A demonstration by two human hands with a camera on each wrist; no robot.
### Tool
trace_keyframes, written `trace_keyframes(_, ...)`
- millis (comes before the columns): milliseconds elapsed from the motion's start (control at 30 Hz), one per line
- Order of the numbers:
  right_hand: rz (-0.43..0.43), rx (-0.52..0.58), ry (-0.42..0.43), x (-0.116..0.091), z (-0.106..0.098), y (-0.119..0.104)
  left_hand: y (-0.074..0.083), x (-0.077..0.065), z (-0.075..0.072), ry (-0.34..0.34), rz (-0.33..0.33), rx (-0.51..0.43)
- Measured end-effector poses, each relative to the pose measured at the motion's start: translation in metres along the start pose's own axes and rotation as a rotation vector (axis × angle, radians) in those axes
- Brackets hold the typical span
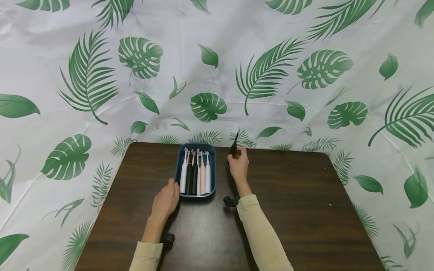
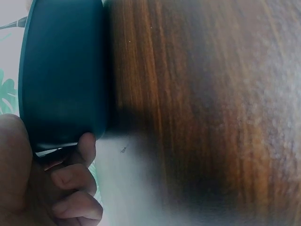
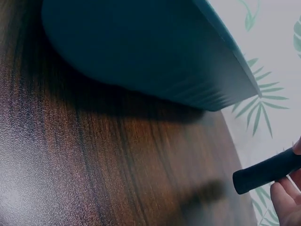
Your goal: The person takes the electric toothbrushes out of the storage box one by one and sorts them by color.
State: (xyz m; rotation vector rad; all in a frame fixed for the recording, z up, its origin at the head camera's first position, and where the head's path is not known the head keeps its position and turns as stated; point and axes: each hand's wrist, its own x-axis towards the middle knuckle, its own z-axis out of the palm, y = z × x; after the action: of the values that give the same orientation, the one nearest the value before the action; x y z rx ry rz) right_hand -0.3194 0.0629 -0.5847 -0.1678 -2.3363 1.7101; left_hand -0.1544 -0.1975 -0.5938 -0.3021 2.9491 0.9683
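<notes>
A dark blue plastic bin (image 1: pixel 215 173) stands on the table, with several electric toothbrushes (image 1: pixel 194 173) lying side by side in it, in white, black and pink. At its near left corner my left hand (image 1: pixel 166 199) grips the rim; in the left wrist view the thumb and curled fingers close on the edge of the bin (image 2: pixel 66 70). To the right of the bin, my right hand (image 1: pixel 239 165) pinches a black electric toothbrush (image 1: pixel 234 148), brush head up. The right wrist view shows the lower end of its handle (image 3: pixel 263 174) above the tabletop, apart from the bin.
The dark wooden table (image 1: pixel 288 195) reaches back to a white leaf-printed cloth (image 1: pixel 217 82). A small yellow speck (image 1: pixel 330 204) lies on the right half of the table. Each wrist wears a black camera mount, such as the right one (image 1: pixel 231 201).
</notes>
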Motion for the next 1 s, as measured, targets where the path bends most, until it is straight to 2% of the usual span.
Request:
trace_keyframes(600, 0.001, 0.009, -0.022, -0.003, -0.003, 0.008, -0.002, 0.000, -0.002, -0.050, -0.029, -0.003)
trace_keyframes(1000, 0.045, -0.021, -0.048, -0.002, -0.004, 0.012, 0.001, 0.001, -0.003, -0.041, -0.028, -0.006)
